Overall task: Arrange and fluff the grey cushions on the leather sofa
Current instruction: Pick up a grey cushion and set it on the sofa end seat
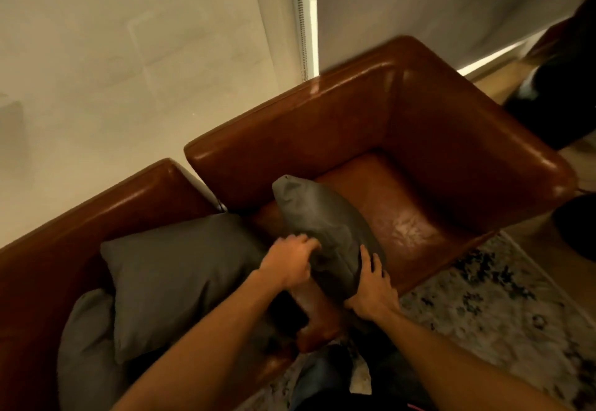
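A grey cushion (pixel 325 226) stands on edge on the seat of the brown leather sofa (pixel 419 139). My left hand (pixel 292 262) grips its near left side with the fingers bunched into the fabric. My right hand (pixel 371 291) presses flat against its near right side, fingers spread. A second grey cushion (pixel 180 278) leans against the backrest to the left. A third grey cushion (pixel 87 346) lies partly under it at the lower left.
The sofa's right armrest (pixel 503 159) rises at the right end. A pale wall and a window blind (pixel 435 1) stand behind the sofa. A patterned rug (pixel 500 307) covers the floor on the right. Dark shapes (pixel 564 88) sit at the far right.
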`<state>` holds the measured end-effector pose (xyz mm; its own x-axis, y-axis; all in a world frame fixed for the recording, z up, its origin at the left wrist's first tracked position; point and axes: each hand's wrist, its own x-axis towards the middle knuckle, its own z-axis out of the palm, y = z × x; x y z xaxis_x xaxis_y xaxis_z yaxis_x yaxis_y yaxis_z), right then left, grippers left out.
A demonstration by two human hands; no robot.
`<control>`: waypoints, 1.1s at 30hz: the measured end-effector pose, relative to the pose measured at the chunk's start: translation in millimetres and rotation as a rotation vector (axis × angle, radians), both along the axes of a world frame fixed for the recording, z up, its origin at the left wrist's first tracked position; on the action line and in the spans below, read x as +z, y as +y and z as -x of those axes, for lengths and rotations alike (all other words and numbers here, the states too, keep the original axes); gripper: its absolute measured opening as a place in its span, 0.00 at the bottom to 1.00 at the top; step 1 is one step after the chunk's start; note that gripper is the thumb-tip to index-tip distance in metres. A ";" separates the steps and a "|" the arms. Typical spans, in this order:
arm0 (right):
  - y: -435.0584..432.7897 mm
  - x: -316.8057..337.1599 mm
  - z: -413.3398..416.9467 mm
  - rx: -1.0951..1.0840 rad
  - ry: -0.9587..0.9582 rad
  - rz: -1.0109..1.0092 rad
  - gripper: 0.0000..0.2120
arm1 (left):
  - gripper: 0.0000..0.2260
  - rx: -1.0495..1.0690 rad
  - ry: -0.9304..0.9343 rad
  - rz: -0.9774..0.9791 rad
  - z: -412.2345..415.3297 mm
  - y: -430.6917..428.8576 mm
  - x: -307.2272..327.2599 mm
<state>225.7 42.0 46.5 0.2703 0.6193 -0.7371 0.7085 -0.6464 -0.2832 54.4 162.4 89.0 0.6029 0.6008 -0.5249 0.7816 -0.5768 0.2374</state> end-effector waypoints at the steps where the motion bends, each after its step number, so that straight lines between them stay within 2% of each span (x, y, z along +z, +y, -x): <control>1: -0.5 2.0 -3.5 -0.005 -0.014 -0.002 0.63 | 0.30 -0.093 0.007 -0.128 -5.6 11.8 3.8; 3: -1.1 3.5 -8.5 -0.031 -0.046 -0.012 0.61 | 0.42 -0.273 0.079 -0.268 -21.2 38.4 8.3; 5: -1.2 3.0 -11.6 -0.049 -0.083 -0.018 0.61 | 0.47 -0.408 0.176 -0.364 -39.2 63.4 1.5; 9: 0.6 -3.9 -13.2 -0.063 -0.117 0.011 0.69 | 0.40 -0.600 0.291 -0.438 -78.9 89.7 -13.0; 11: 0.7 -5.4 -14.0 -0.091 -0.097 0.018 0.67 | 0.38 -0.662 0.370 -0.407 -89.6 91.5 -18.9; 13: -1.7 -4.4 -18.1 -0.107 -0.060 -0.016 0.60 | 0.36 -0.671 0.402 -0.358 -92.1 91.4 -18.5; 19: -6.6 34.0 -63.7 -0.089 -0.053 -0.196 0.49 | 0.36 -0.622 0.302 -0.295 -104.0 108.8 21.2; 23: -11.5 69.7 -121.4 -0.072 -0.029 -0.191 0.48 | 0.34 -0.638 0.193 -0.266 -137.1 109.8 54.1; 27: -18.9 92.6 -186.0 -0.088 0.028 -0.203 0.47 | 0.36 -0.661 0.105 -0.210 -194.1 114.0 82.4; 33: -28.0 91.0 -270.9 -0.188 0.063 -0.237 0.49 | 0.37 -0.705 0.049 -0.167 -285.6 117.5 89.1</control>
